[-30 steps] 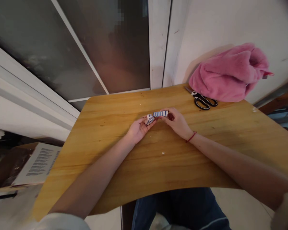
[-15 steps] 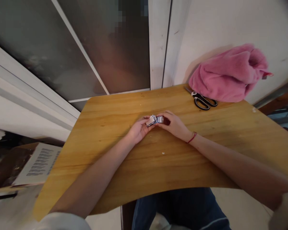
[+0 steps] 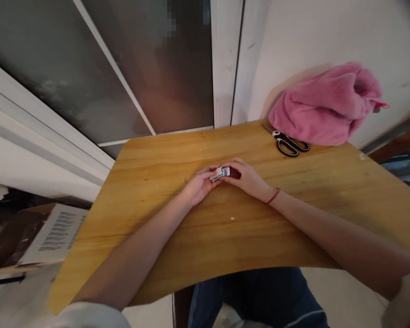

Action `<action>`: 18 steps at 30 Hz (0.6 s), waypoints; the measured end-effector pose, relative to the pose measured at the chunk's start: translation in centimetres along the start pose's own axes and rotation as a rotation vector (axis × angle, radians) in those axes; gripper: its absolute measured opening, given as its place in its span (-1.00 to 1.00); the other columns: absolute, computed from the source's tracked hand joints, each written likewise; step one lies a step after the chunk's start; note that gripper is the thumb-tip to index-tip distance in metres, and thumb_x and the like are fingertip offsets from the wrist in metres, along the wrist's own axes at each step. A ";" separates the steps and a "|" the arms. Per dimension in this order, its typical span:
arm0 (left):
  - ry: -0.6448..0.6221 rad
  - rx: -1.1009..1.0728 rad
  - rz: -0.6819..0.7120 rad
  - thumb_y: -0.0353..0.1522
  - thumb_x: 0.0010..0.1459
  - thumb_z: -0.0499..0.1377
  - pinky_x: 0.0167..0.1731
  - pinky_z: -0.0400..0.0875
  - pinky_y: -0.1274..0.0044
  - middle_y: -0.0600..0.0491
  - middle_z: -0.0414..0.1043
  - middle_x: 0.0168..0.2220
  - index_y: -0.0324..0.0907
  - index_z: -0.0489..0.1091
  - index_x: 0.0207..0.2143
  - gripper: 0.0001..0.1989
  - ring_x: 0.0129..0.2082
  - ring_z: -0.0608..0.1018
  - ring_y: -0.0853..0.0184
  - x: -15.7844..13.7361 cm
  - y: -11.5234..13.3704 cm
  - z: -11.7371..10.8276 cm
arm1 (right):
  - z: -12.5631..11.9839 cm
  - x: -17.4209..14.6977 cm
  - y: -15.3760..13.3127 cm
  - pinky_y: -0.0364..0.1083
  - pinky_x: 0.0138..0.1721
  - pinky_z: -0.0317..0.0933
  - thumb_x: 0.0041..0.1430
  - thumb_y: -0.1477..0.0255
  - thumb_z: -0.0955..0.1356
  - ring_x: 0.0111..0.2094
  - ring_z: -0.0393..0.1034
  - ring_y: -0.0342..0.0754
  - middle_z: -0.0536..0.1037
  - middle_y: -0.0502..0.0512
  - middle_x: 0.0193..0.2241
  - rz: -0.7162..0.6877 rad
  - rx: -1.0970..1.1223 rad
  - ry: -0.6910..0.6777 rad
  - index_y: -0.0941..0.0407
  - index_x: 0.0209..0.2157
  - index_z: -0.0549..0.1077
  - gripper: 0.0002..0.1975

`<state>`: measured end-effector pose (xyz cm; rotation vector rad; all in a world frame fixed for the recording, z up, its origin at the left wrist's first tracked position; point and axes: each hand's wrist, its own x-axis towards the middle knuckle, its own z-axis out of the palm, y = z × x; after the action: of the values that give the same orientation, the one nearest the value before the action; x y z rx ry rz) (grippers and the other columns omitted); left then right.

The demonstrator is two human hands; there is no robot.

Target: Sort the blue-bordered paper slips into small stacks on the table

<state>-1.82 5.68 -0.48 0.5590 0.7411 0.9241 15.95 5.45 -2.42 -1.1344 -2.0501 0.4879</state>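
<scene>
Between my two hands, over the middle of the wooden table, are small white paper pieces with blue markings; they look folded or stacked. My left hand is closed on their left end, its thumb resting on top. From the other side my right hand, with a red string on the wrist, curls its thumb and fingers to pinch the right end. The fingers partly hide the paper, so its full shape does not show.
Black-handled scissors lie at the back right, against a pink plush bundle by the wall. A tiny white scrap is on the tabletop nearer me. An open cardboard box stands left of the table, below a glass-panelled door.
The paper pieces look more compact and flatter, and my left thumb has moved further over them. My right fingers have shifted slightly left. The rest is still.
</scene>
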 end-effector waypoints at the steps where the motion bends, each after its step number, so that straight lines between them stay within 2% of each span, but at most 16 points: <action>1: -0.005 -0.011 -0.004 -0.65 0.11 0.03 -0.20 0.44 0.54 -0.04 0.50 -0.33 -0.32 0.42 -0.33 -0.79 -0.35 0.54 0.39 -0.1 0.0 0.0 | 0.0 -0.1 -0.1 0.03 -0.13 0.30 0.15 0.26 0.37 -0.20 0.37 0.01 0.42 0.11 -0.25 0.002 -0.013 -0.023 0.07 -0.10 0.43 -0.70; 8: -0.080 -0.070 -0.067 -0.62 0.13 0.01 -0.33 0.39 0.57 -0.02 0.47 -0.35 -0.29 0.40 -0.29 -0.79 -0.38 0.52 0.40 -0.3 -0.3 0.4 | -0.3 -0.5 -1.2 0.02 -0.17 0.34 0.23 0.22 0.29 -0.16 0.41 0.04 0.37 0.19 -0.04 0.037 -0.115 -0.192 0.07 0.07 0.28 -0.59; 14: -0.094 -0.076 -0.079 -0.63 0.10 0.03 -0.30 0.38 0.56 0.00 0.46 -0.35 -0.27 0.38 -0.26 -0.78 -0.38 0.52 0.40 -0.4 -0.5 0.5 | -0.4 -0.6 -1.6 0.03 -0.20 0.35 0.24 0.20 0.28 -0.16 0.42 0.06 0.38 0.22 -0.03 0.020 -0.130 -0.190 0.09 0.07 0.24 -0.57; 18: -0.095 -0.097 -0.069 -0.63 0.11 0.02 -0.35 0.36 0.58 0.02 0.44 -0.38 -0.27 0.37 -0.31 -0.81 -0.41 0.50 0.42 -0.5 -0.7 0.7 | -0.3 -0.6 -1.6 0.04 -0.18 0.35 0.23 0.22 0.29 -0.16 0.41 0.05 0.37 0.21 -0.04 0.005 -0.134 -0.183 0.09 0.05 0.27 -0.59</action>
<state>-1.15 4.84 -0.42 0.4851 0.6229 0.8589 15.49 4.08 -1.47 -1.2115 -2.2673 0.4769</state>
